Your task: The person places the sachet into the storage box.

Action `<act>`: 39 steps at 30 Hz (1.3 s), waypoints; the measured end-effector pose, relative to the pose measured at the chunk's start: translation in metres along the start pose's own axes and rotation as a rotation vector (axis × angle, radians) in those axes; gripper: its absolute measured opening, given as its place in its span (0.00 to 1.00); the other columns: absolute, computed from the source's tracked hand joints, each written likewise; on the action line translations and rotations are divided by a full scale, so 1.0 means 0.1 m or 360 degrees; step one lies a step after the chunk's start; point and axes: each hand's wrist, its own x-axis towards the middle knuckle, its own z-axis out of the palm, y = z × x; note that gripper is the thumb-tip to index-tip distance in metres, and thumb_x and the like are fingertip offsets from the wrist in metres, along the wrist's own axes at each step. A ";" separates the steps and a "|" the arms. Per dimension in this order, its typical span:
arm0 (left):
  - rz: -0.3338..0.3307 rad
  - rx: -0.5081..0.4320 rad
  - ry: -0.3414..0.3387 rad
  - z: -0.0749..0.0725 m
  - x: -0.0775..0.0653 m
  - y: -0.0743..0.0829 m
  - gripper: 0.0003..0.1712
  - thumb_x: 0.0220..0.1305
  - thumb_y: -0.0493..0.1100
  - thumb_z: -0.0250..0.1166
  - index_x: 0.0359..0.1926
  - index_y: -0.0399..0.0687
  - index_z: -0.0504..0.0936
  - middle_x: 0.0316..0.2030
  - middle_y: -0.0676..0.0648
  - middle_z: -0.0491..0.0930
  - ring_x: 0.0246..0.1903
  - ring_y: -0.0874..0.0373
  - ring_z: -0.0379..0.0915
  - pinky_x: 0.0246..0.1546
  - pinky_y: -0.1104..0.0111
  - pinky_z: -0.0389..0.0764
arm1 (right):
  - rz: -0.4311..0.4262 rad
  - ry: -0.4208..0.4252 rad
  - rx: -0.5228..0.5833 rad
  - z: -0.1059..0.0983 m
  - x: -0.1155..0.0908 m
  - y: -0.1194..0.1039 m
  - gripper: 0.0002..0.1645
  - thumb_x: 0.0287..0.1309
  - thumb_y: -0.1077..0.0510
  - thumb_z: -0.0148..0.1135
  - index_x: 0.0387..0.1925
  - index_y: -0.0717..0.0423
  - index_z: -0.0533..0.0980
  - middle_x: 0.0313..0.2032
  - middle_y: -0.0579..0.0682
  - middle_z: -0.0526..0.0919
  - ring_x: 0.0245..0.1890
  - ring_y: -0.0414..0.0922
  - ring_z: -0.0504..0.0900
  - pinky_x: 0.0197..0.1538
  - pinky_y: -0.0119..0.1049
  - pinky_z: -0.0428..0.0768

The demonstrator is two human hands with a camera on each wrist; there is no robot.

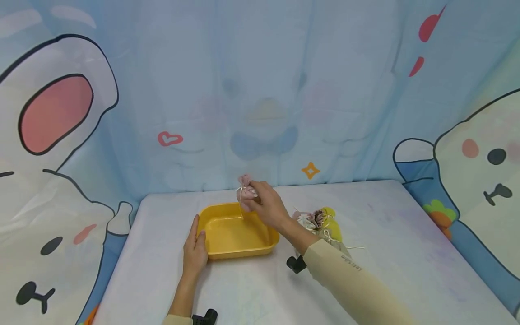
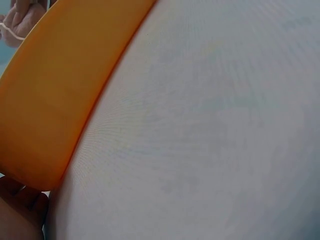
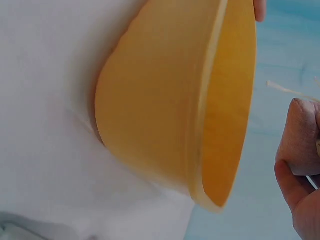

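Observation:
A small pink drawstring pouch (image 1: 245,192) with a pale cord hangs over the far part of the yellow tray (image 1: 235,251). My right hand (image 1: 266,205) pinches this pouch between thumb and fingers, above the rim. In the right wrist view the pouch (image 3: 299,135) shows beside the tray's open side. At the tray's left end my left hand (image 1: 195,253) holds the wall, thumb and fingers spread along it. The left wrist view catches its fingers (image 2: 31,200) curled at the tray's corner. Inside the tray, the visible floor is bare.
Right of the tray lies a cluster of drawstring pouches: a yellow one (image 1: 334,228), a patterned one (image 1: 306,221) and others partly behind the right forearm. They sit on a white-covered table (image 1: 406,253). A blue cartoon curtain (image 1: 349,90) hangs behind the table's far edge.

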 end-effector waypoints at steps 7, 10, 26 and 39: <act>0.0002 0.0005 0.0026 0.02 0.00 0.01 0.32 0.82 0.38 0.43 0.82 0.44 0.54 0.82 0.43 0.53 0.82 0.44 0.46 0.83 0.47 0.49 | -0.0014 -0.0078 -0.0003 0.18 -0.05 -0.05 0.31 0.70 0.58 0.67 0.71 0.54 0.72 0.60 0.52 0.79 0.49 0.46 0.76 0.51 0.39 0.83; 0.0004 0.0008 0.0038 0.02 0.00 0.00 0.32 0.82 0.38 0.44 0.82 0.43 0.54 0.82 0.42 0.54 0.82 0.43 0.47 0.82 0.47 0.50 | 0.0000 -0.0102 -0.0011 0.25 -0.06 -0.06 0.31 0.70 0.58 0.67 0.71 0.54 0.72 0.61 0.52 0.78 0.48 0.46 0.77 0.50 0.38 0.83; -0.0041 -0.0002 0.0011 0.01 -0.02 0.02 0.32 0.82 0.39 0.43 0.83 0.45 0.53 0.82 0.44 0.52 0.82 0.45 0.45 0.83 0.48 0.48 | 0.0090 -0.0216 0.0014 0.50 -0.09 -0.11 0.30 0.70 0.57 0.67 0.70 0.50 0.73 0.61 0.52 0.79 0.50 0.45 0.79 0.56 0.38 0.84; -0.0023 0.0016 0.0019 0.01 -0.02 0.04 0.32 0.82 0.38 0.44 0.83 0.45 0.53 0.82 0.42 0.53 0.82 0.42 0.45 0.82 0.46 0.49 | 0.0077 -0.0256 -0.0015 0.67 -0.07 -0.09 0.28 0.69 0.55 0.68 0.68 0.53 0.75 0.60 0.53 0.82 0.53 0.47 0.80 0.61 0.43 0.83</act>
